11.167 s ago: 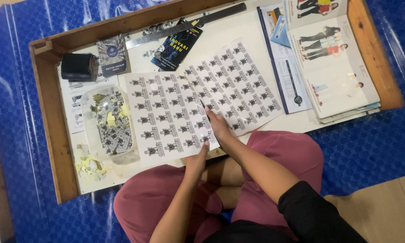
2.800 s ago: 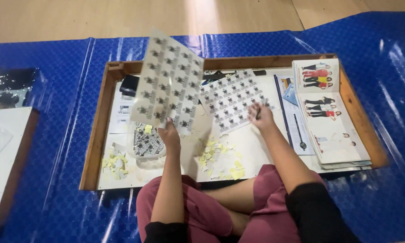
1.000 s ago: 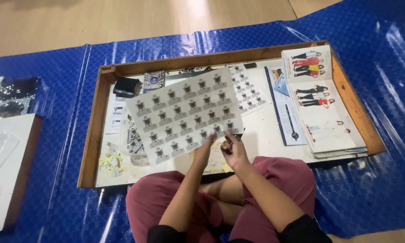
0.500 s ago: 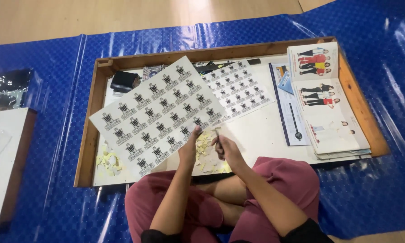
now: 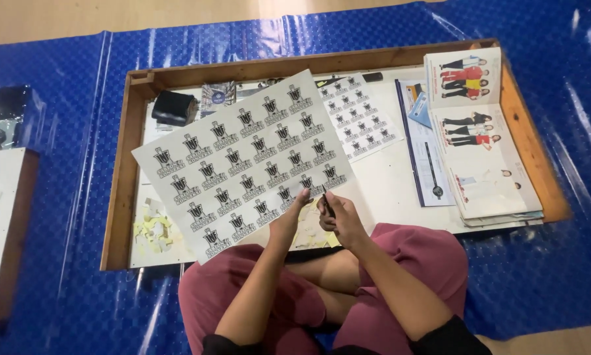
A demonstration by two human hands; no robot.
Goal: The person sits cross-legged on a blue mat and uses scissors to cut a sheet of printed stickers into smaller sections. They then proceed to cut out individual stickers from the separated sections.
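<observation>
Left hand [image 5: 290,220] pinches the sticker sheet [image 5: 243,164] by its lower right edge; the sheet extends toward upper left. Right hand [image 5: 340,217], just beside, is closed around a thin dark tool [image 5: 327,201].

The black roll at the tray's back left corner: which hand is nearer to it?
Left. The left hand holds the sticker sheet on the side toward the black roll; the right hand sits farther right with a thin dark tool.
</observation>
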